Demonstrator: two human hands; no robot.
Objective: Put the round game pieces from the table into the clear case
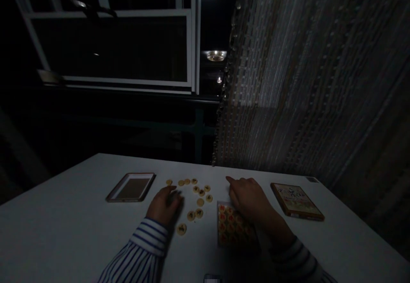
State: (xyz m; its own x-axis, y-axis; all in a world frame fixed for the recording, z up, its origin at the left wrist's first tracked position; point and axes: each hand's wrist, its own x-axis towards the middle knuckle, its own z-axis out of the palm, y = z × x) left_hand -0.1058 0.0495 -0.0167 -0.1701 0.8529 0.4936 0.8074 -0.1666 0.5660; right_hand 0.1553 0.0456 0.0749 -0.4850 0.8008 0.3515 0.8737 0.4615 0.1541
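Loose round xiangqi pieces point(191, 215), wooden with dark characters or plain faces, lie scattered on the white table point(70, 227). At their left edge is my left hand point(161, 205), palm down, its curved thumb and fingers apart beside a piece point(169, 182); shadow dims the space under it. My right hand point(249, 197) hovers over or rests on the upper right of a shallow box point(218, 225); which one I cannot tell. Its index finger points forward and the others are bent. Rows of pieces with red characters point(230, 219) fill the box, partly covered by hand and shadow.
Left of the pieces lies a shallow rectangular tray or lid point(140, 198). A flat box with a printed cover point(297, 201) lies at the right. A small dark object point(213, 278) shows at the near edge. Behind are a bead curtain point(275, 82) and a window frame point(188, 52).
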